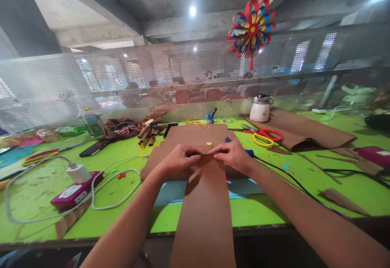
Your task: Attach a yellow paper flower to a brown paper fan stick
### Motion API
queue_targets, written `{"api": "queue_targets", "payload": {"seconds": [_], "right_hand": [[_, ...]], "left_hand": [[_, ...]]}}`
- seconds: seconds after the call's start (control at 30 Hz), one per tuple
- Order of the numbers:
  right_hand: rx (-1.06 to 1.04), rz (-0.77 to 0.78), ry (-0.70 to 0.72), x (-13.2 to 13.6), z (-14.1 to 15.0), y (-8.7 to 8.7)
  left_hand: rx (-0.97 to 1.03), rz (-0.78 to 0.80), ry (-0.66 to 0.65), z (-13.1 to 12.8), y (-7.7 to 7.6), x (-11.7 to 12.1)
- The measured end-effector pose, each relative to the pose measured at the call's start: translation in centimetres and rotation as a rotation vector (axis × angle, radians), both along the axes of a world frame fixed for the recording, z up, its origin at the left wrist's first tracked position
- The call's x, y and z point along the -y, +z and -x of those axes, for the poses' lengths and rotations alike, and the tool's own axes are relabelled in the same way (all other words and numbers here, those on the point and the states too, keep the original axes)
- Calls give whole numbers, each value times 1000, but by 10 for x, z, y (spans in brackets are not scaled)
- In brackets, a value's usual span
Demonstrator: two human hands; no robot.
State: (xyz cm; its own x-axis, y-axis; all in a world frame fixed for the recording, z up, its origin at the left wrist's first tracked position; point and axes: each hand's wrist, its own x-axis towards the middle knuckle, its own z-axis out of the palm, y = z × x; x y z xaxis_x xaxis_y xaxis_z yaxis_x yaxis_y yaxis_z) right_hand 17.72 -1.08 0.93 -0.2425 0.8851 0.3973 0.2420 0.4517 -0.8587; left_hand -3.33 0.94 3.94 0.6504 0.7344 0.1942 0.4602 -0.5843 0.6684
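Observation:
A long brown paper strip (204, 203) hangs from my hands over the near table edge. My left hand (176, 163) pinches its top edge on the left, fingers closed. My right hand (233, 154) pinches the same edge on the right. The top edge looks folded over between my fingertips. Under the strip lie a larger brown sheet (195, 136) and a light blue sheet (170, 192) on the green table (128, 211).
Red and yellow scissors (264, 136) and a white pot (260, 108) stand back right beside more brown paper (304, 131). A pink device (76, 190) with white cable sits left. Rolled paper tubes (149, 131), a phone (96, 147) and a paper pinwheel (252, 28) on the mesh screen.

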Motion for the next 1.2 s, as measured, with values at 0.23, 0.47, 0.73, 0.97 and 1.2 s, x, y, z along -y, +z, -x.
{"api": "queue_targets", "payload": {"seconds": [0.23, 0.47, 0.73, 0.97, 1.2], "right_hand": [[59, -158, 49, 1, -1, -2], [73, -243, 45, 3, -1, -1], [93, -255, 37, 4, -2, 1], [119, -165, 94, 6, -4, 5], [133, -24, 197, 10, -13, 14]], "left_hand": [[-101, -127, 8, -11, 5, 10], [-69, -107, -99, -8, 8, 11], [-93, -103, -139, -10, 7, 10], [-116, -121, -151, -9, -1, 5], [-104, -128, -162, -11, 2, 8]]}}
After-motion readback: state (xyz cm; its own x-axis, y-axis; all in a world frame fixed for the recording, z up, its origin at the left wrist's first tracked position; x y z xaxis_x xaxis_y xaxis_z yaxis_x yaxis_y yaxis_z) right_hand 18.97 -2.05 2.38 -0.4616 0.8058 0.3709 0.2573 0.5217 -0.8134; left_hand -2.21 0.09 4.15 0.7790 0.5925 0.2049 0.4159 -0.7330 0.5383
